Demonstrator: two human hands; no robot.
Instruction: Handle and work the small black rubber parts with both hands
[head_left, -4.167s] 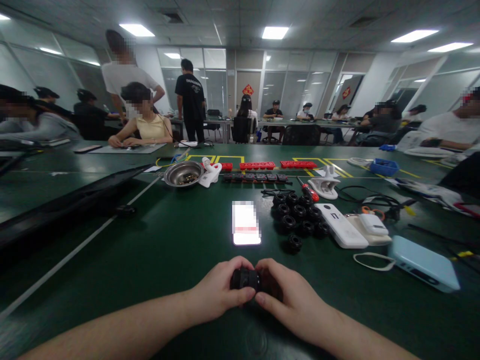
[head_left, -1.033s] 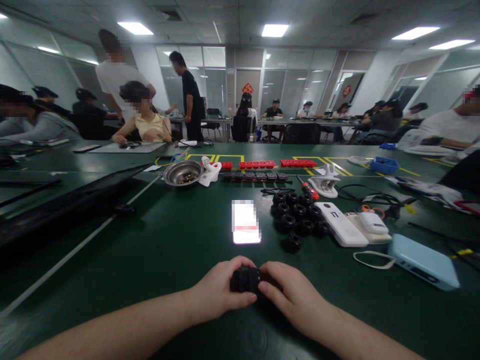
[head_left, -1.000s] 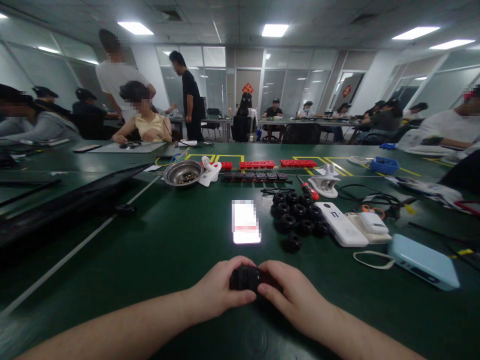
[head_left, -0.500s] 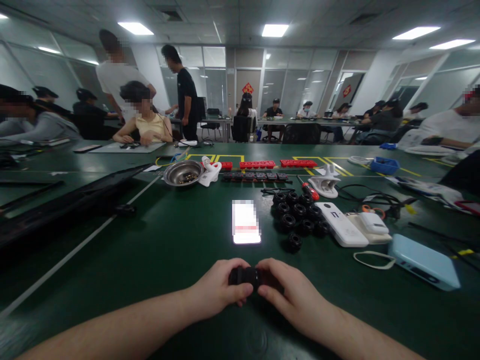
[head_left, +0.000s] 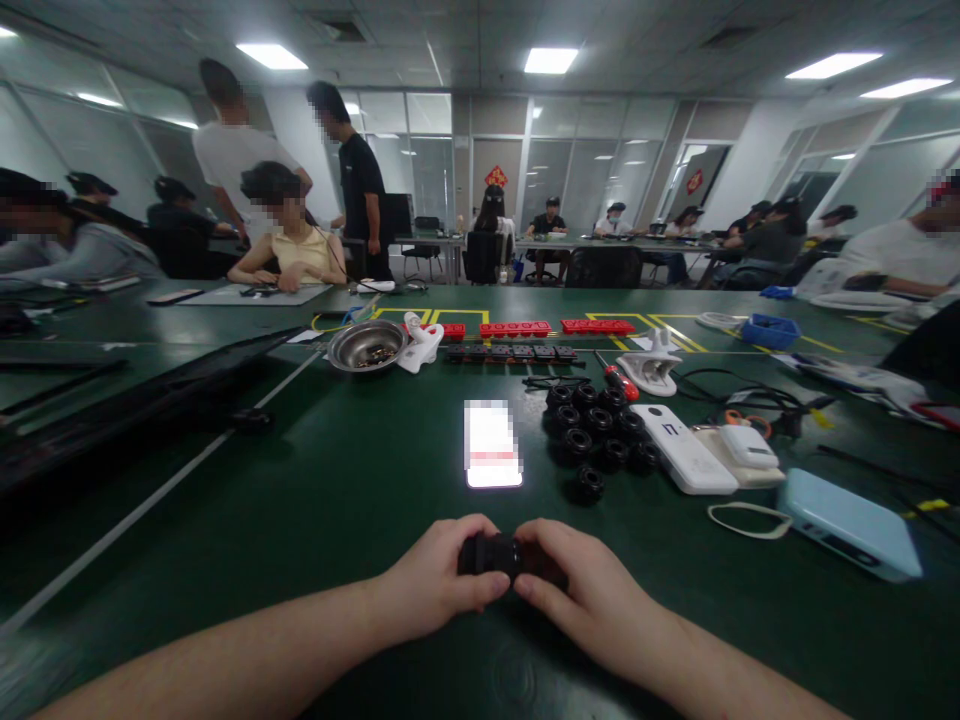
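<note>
A small black round part (head_left: 489, 553) sits between both my hands, low over the green table (head_left: 322, 500) near its front edge. My left hand (head_left: 442, 580) wraps its fingers round the part's left side. On the right side my right hand (head_left: 581, 590) pinches the same part with thumb and fingers. Just beyond my hands lies a lit phone (head_left: 491, 445). Right of the phone stands a cluster of several black ring-shaped parts (head_left: 596, 428), one of them (head_left: 589, 482) apart at the front.
White devices (head_left: 682, 450) and a pale blue box (head_left: 851, 523) lie at the right. A metal bowl (head_left: 367, 346), red and black strips (head_left: 517, 340) and a red-handled screwdriver (head_left: 616, 379) sit farther back. A long black bar (head_left: 135, 410) runs along the left. Other people sit and stand around.
My hands stay on the black part with only slight finger shifts. A standing person in black at the back has walked left.
</note>
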